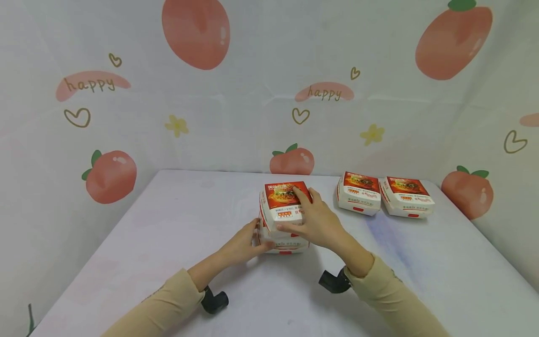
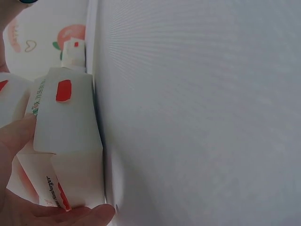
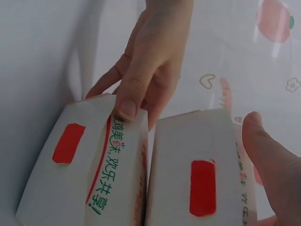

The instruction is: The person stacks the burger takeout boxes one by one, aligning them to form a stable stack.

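Observation:
Two white burger boxes are stacked at the middle of the table. My right hand (image 1: 317, 220) holds the upper burger box (image 1: 281, 194), its thumb at the front and its fingers over the printed top and right side. Lower down, my left hand (image 1: 241, 245) grips the lower burger box (image 1: 290, 245) from the left, with the thumb on the front. In the right wrist view, the upper box (image 3: 202, 183) and lower box (image 3: 75, 174) lie close together with a narrow dark seam between them. The left wrist view shows the lower box (image 2: 70, 122) on the tabletop.
Two more burger boxes stand side by side at the back right, one (image 1: 359, 194) to the left of the other (image 1: 407, 196). A white cloth with fruit prints (image 1: 252, 117) rises behind the table (image 1: 177, 206). Black wrist-worn pieces (image 1: 335, 282) hang near both cuffs.

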`<state>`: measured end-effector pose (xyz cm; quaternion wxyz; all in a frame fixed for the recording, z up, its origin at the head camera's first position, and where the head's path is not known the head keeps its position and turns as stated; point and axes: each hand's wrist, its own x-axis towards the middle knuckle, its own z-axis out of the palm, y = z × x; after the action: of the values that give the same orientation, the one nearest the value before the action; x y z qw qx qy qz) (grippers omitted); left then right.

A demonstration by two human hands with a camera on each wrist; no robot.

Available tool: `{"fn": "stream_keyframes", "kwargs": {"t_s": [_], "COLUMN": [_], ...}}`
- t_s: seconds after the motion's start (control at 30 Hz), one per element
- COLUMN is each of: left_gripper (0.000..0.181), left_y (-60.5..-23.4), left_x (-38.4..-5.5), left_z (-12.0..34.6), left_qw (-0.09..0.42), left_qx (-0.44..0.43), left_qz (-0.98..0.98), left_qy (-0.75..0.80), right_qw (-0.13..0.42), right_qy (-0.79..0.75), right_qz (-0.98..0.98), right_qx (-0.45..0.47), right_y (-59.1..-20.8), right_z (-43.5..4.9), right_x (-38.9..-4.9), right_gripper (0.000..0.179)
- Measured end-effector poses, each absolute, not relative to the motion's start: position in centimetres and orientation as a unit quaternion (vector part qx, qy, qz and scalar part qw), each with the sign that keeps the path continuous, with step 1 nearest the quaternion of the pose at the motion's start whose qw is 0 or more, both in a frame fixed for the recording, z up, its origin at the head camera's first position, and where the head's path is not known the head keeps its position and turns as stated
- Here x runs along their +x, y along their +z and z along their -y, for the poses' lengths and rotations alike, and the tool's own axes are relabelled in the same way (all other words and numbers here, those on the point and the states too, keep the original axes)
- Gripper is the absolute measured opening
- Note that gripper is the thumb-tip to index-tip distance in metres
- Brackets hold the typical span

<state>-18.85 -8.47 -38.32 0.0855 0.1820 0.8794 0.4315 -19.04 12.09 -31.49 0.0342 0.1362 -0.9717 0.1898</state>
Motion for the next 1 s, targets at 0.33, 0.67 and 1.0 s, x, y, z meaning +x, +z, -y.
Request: {"fn": "stream_keyframes", "kwargs": {"t_s": [0.33, 0.67, 1.0], "left_gripper": [0.07, 0.068, 0.069], "left_y": [-38.5, -38.7, -38.7], "left_x": [-19.1, -19.1, -19.1], "left_z": [8.7, 8.8, 8.8], "left_qw": [0.08, 0.08, 0.083], "left_qx": [0.204, 0.211, 0.212], "left_qz": [-0.872, -0.865, -0.863], "left_qy": [0.438, 0.448, 0.451], "right_qw": [-0.033, -0.006, 0.013], "right_qy": [0.233, 0.255, 0.268], "right_qz": [0.958, 0.95, 0.947], "right_qx": [0.166, 0.178, 0.176], "right_y": [-30.9, -31.0, -31.3], "right_z": [-13.7, -14.1, -14.1], "right_x": [-18.9, -18.7, -18.6], "right_gripper": [0.085, 0.08, 0.079]}}
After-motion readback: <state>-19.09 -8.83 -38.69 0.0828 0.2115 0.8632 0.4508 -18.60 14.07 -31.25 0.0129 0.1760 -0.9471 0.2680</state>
